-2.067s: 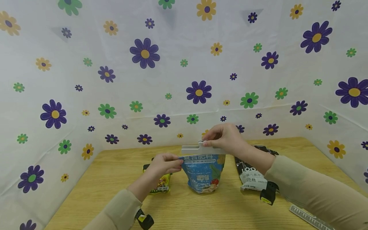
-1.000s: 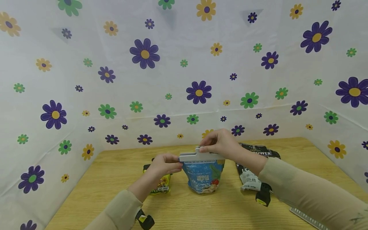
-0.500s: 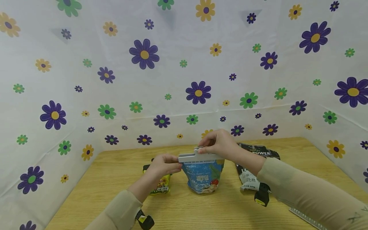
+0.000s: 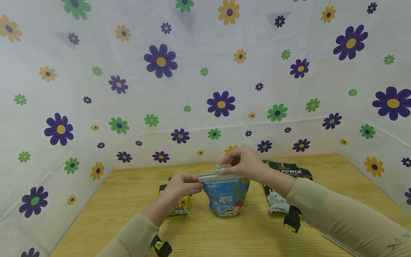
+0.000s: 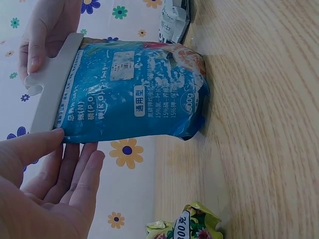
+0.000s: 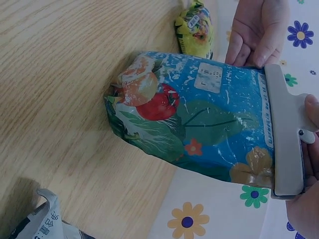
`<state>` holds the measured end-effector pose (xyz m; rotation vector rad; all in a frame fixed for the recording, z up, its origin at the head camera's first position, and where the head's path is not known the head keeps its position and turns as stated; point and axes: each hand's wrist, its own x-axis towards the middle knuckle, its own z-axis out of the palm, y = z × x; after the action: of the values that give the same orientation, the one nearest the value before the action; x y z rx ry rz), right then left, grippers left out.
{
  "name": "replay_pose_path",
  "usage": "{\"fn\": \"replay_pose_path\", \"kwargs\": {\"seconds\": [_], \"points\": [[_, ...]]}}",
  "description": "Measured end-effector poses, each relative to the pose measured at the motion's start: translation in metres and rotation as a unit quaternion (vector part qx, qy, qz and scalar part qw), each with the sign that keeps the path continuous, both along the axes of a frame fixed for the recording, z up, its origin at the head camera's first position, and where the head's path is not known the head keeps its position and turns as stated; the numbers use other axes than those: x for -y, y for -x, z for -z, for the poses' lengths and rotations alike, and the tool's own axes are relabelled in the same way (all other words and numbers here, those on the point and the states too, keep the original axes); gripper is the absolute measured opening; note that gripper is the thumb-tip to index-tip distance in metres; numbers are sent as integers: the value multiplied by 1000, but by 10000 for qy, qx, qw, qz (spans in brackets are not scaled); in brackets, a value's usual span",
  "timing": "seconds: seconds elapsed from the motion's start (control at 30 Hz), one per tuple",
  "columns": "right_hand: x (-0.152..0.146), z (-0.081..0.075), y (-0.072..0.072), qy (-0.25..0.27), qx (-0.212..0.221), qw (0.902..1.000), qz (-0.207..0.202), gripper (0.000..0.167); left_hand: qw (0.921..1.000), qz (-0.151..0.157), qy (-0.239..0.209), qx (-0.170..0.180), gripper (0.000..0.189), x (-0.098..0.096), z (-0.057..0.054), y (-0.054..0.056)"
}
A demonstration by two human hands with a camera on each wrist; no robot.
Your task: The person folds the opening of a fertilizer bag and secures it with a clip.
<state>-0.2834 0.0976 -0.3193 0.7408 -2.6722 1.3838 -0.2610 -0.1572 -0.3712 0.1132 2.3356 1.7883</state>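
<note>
A blue plastic bag of fertilizer [image 4: 226, 198], printed with vegetables and Chinese text, stands upright on the table. Across its top edge lies a long white bag clip [image 4: 208, 177]. My right hand [image 4: 247, 164] pinches the raised handle at the clip's middle; the right wrist view shows the clip [image 6: 284, 134] spanning the whole width of the bag's mouth. At the bag's upper left corner, thumb and fingers of my left hand [image 4: 181, 185] pinch the film just by the clip's end. The left wrist view shows that thumb on the corner of the bag [image 5: 134, 94].
Left of the blue bag is a small yellow bag [image 4: 182, 208], partly behind my left hand. A black and white bag [image 4: 277, 207] lies to the right, partly covered by my right forearm. A pale strip [image 4: 340, 244] lies at front right. Flower-printed cloth [image 4: 192, 85] walls the table.
My right hand has brought the clip down and slightly left onto the bag's top, and the clip's two bars have drawn closer together. My left hand has stayed at the corner.
</note>
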Motion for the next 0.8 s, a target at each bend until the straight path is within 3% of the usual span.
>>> {"fn": "replay_pose_path", "kwargs": {"seconds": [0.37, 0.8], "points": [[-2, 7, -1, 274, 253, 9992, -152, 23, 10000, -23, -64, -8, 24, 0, 0, 0], [-4, 14, 0, 494, 222, 9981, -304, 22, 9999, -62, -103, 46, 23, -1, 2, 2]]}}
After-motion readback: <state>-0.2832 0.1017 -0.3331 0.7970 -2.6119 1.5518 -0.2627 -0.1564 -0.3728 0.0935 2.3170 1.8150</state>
